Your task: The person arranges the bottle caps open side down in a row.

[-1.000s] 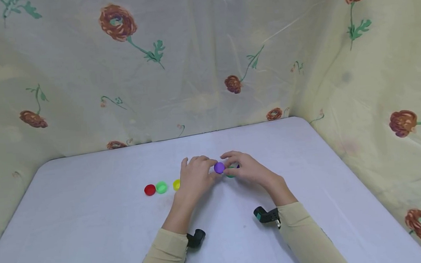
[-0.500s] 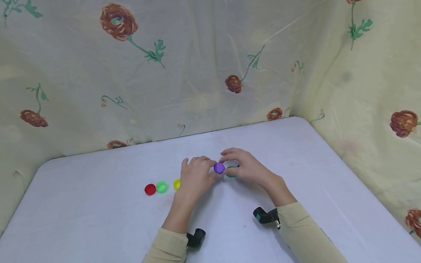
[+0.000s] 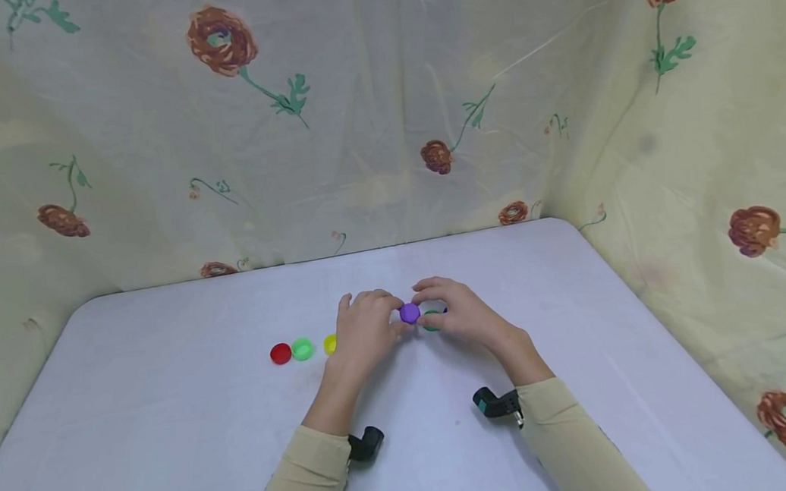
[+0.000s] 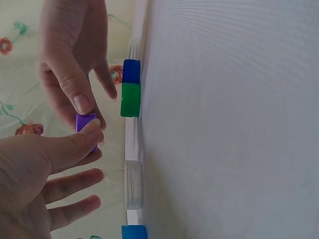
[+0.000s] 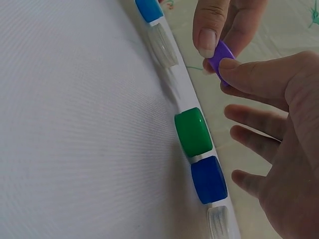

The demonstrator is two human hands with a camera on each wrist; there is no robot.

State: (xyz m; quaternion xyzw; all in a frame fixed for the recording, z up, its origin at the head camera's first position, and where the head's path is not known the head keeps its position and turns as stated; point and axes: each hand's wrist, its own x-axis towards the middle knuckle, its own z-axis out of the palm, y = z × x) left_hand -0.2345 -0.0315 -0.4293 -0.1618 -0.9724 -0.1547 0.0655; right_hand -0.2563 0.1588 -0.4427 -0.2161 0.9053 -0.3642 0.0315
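Note:
A small purple bottle cap (image 3: 409, 313) is held just above the table between both hands. My left hand (image 3: 366, 327) pinches it from the left with thumb and index finger. From the other side my right hand (image 3: 466, 313) pinches the same cap. The right wrist view shows the purple cap (image 5: 223, 56) tilted between the two thumbs. Below the hands a green cap (image 5: 193, 132) stands on the table beside a dark blue cap (image 5: 209, 179). A clear cap (image 4: 133, 184) and a light blue cap (image 4: 134, 232) show in the left wrist view.
On the white table (image 3: 173, 428), left of the hands, lie a red cap (image 3: 280, 353), a light green cap (image 3: 302, 349) and a yellow cap (image 3: 330, 345), partly hidden by the left hand. A flowered cloth (image 3: 357, 126) hangs behind the table and along its right side.
My right hand's index finger has shifted slightly on the purple cap. Both hands otherwise stay in place, holding it.

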